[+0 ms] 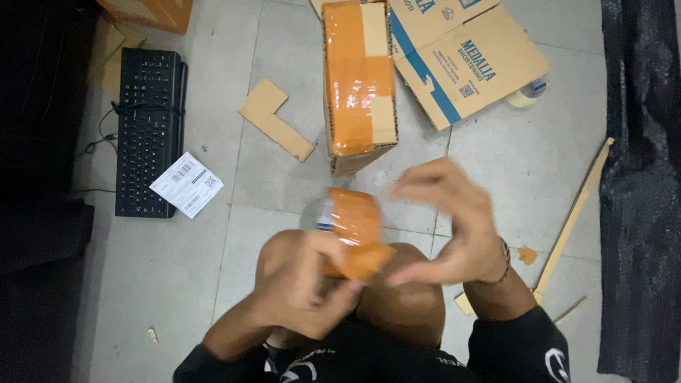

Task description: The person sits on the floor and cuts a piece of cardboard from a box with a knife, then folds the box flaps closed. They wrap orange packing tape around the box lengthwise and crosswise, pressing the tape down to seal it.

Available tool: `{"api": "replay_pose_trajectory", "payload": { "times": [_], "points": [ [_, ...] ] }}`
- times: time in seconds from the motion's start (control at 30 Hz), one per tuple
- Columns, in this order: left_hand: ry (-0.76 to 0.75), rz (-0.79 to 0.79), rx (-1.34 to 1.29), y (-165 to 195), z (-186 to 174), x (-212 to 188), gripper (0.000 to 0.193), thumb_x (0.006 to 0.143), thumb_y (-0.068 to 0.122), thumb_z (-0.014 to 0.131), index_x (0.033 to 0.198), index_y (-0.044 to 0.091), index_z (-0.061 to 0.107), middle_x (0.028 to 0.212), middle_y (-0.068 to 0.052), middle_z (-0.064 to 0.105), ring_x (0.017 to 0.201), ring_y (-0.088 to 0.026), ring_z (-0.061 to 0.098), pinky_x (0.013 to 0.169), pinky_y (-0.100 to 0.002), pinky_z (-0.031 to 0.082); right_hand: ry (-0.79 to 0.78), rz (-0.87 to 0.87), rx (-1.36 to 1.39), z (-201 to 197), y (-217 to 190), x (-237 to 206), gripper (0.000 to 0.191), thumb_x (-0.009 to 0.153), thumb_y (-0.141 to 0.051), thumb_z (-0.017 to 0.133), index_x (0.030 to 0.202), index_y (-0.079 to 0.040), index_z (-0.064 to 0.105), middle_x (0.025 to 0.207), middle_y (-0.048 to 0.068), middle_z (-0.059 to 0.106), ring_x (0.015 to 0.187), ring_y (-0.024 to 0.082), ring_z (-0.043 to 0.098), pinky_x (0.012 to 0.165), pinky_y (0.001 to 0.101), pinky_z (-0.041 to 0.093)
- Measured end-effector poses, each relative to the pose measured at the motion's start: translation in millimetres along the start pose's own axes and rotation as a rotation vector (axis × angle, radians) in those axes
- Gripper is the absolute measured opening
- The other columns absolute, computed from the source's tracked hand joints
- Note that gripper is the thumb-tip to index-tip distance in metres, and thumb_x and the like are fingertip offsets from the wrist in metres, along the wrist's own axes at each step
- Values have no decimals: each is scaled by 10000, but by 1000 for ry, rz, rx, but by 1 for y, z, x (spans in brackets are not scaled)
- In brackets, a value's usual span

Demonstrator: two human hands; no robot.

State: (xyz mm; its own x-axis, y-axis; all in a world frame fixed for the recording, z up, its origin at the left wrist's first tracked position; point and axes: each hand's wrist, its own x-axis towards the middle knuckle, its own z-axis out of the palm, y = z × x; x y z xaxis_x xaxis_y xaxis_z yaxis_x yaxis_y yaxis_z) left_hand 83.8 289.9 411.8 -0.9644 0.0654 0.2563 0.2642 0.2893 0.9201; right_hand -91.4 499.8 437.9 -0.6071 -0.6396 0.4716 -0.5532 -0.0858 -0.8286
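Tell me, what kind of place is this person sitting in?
Probably a room at home used for packing parcels. On the tiled floor lie a box wrapped in orange tape, a flattened cardboard carton, a black keyboard and a shipping label.

A black keyboard and white label lie left of an L-shaped cardboard scrap and flattened carton.

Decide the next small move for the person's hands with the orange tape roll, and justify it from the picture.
Probably the right hand should pinch the loose tape end: the left hand grips the orange tape roll, while the right is open beside it, not touching.
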Motion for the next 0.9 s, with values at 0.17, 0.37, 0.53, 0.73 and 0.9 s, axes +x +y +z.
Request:
{"api": "replay_pose_trajectory", "payload": {
  "times": [0.17,0.37,0.53,0.73,0.9],
  "points": [
    [77,-21,-185,0,30,53,512,1000,40,696,1315,-30,299,1108,-156,664,836,-160,707,723,-273,556,-17,-12,-77,-16,5,30,196,726,-154,931,817,-141,758,874,54,707,805,204,679,746,306,524],
    [-182,-55,-499,33,33,71,501,1053,-34,598,1496,-27,364,1367,-217,688,1205,-250,732,1060,-341,583,-10,175,41,-42,104,191,137,934,-100,821,979,-16,723,946,47,735,875,114,682,809,268,544],
    [-22,3,-474,21,27,93,284,1048,-67,563,1323,-7,524,1354,-198,688,1249,-262,727,1093,-350,599,-178,378,164,-38,160,243,158,957,-146,793,958,-27,688,934,42,734,812,109,683,730,271,569],
    [-35,30,-331,22,17,99,203,1025,-73,600,1216,-10,567,1278,-193,725,1233,-280,735,1064,-348,613,-213,456,223,-31,165,247,141,954,-115,756,971,-10,663,916,101,747,809,153,747,737,301,640],
    [-44,55,-307,23,14,101,198,1025,-74,606,1206,-12,557,1259,-189,727,1228,-298,740,1051,-353,629,-204,465,322,-31,171,244,126,955,-88,748,975,6,667,928,126,751,808,169,752,721,320,646]
  ]
}}
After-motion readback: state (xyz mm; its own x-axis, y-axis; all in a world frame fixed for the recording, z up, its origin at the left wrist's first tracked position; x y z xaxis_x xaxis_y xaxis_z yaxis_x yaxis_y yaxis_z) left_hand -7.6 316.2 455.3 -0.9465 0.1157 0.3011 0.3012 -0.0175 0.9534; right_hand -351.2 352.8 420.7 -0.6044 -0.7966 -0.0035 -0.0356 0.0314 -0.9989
